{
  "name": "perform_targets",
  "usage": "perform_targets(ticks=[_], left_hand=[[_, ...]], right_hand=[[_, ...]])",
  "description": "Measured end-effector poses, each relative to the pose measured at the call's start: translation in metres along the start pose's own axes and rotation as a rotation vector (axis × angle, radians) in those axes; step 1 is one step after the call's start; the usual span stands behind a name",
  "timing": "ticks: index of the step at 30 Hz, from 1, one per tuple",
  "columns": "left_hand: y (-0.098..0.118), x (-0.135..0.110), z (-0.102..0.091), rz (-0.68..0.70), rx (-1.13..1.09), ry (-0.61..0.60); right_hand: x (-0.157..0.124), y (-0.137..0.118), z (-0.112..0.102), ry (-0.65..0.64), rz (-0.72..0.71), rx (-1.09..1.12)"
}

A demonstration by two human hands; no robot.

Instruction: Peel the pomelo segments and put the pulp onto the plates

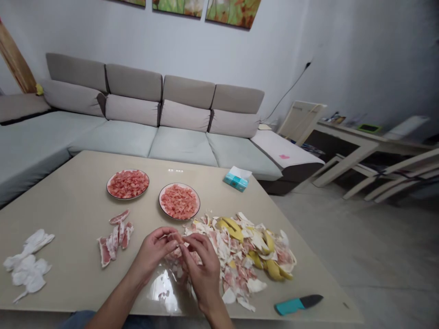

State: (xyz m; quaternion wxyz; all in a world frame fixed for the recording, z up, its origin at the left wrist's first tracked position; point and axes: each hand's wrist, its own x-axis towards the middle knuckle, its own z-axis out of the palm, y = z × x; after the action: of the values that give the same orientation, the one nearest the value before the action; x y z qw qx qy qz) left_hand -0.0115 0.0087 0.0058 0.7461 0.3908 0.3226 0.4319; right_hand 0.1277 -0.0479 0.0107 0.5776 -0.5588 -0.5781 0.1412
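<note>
My left hand and my right hand meet above the near edge of the beige table. Both pinch one pink pomelo segment between the fingertips, fingers curled. Just right of the hands lies a heap of white pith and yellow peel. To the left of the hands lie several unpeeled pomelo segments. Behind stand two plates of pink pulp pieces, the left plate and the right plate.
Crumpled white tissues lie at the table's left. A knife with a teal handle rests near the front right corner. A teal tissue pack sits at the far edge. A grey sofa stands behind, wooden furniture to the right.
</note>
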Motion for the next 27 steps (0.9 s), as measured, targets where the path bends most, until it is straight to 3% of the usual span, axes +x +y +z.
perform_targets(ticks=[5,13,27], left_hand=[[0.007,-0.006,0.003,-0.027,-0.087,-0.058],[0.01,-0.009,0.006,-0.055,-0.082,-0.135],[0.005,-0.009,0.006,-0.063,-0.026,-0.264]], right_hand=[[-0.002,0.001,-0.002,0.032,-0.136,-0.086],[-0.007,0.004,-0.01,0.041,-0.228,-0.157],[-0.004,-0.006,-0.009,-0.008,-0.234,-0.141]])
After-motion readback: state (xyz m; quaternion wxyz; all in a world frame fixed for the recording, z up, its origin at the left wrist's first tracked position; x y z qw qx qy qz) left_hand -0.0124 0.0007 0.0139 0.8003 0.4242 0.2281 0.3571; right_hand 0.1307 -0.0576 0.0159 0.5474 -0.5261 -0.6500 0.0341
